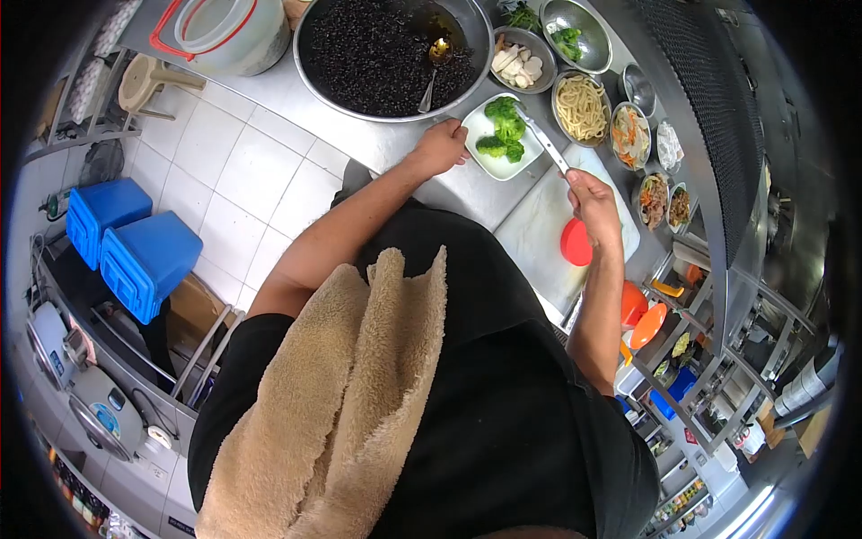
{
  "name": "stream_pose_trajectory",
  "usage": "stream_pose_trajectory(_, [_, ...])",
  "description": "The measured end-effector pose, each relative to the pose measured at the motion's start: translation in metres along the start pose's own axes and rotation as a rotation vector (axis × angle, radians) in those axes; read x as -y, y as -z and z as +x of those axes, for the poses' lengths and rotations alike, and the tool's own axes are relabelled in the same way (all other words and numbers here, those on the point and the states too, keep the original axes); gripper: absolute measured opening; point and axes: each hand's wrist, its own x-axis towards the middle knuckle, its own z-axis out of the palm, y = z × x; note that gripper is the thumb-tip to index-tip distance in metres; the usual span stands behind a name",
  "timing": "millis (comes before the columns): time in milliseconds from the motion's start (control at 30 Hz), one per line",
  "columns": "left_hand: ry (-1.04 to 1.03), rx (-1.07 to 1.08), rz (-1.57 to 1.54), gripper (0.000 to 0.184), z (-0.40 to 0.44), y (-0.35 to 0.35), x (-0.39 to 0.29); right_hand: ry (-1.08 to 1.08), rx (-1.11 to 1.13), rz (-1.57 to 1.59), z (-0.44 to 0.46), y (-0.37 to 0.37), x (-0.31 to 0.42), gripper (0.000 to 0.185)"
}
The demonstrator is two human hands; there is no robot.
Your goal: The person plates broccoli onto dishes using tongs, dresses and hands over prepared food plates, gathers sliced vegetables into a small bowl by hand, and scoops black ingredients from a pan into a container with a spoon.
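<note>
1. The right hand [593,205] is closed round the near end of a white-handled tool [548,148], probably a knife, with the thumb and fingers wrapped on the handle.

2. The left hand [441,147] is at the left edge of a small white plate [499,170]. Its fingers are partly curled and seem to touch the rim; I cannot tell whether they pinch it or only rest there.

3. The plate sits on the steel counter, between the big bowl [377,116] of dark food and the cutting board [539,234]. A spoon [428,90] leans inside that bowl.

4. What is done: several pieces of broccoli [507,126] lie on the plate, grouped toward its middle and far side.

5. What is left: the tool's far end is right at the broccoli, so handling these pieces looks unfinished. Nothing else shows on the plate. Whether the tool is cutting or nudging is hard to tell.

6. The tool's long axis runs slantwise, with its handle toward the right hand and its tip pointing away from the person and to their left, over the plate.

7. The plate is squarish, one corner turned roughly toward the person, with no clear long axis. The broccoli pieces lie at mixed angles.
</note>
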Motion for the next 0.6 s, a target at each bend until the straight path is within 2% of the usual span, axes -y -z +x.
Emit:
stream_pose_trajectory(100, [0.001, -0.013, -0.026, 0.036, -0.004, 0.000, -0.003, -0.018, 0.041, 0.004, 0.015, -0.006, -0.014, 0.025])
stream_pose_trajectory(200, [0.083, -0.092, 0.179, 0.035, -0.017, 0.002, -0.020, -0.022, 0.040, 0.022, 0.019, -0.006, -0.021, 0.025])
stream_pose_trajectory(300, [-0.263, -0.305, 0.651, 0.035, -0.027, -0.001, -0.014, -0.024, 0.021, 0.070, 0.014, 0.002, -0.018, 0.026])
stream_pose_trajectory(400, [-0.410, -0.214, 0.827, 0.043, -0.045, 0.000, -0.041, -0.012, -0.001, 0.112, 0.006, 0.010, -0.011, 0.027])
stream_pose_trajectory(500, [-0.660, -0.101, 1.030, 0.051, -0.032, 0.001, -0.037, -0.011, -0.019, 0.154, 0.002, 0.016, -0.019, 0.027])
stream_pose_trajectory(600, [-0.594, -0.045, 1.185, 0.054, -0.022, -0.005, -0.044, -0.013, -0.035, 0.174, -0.002, 0.016, -0.024, 0.027])
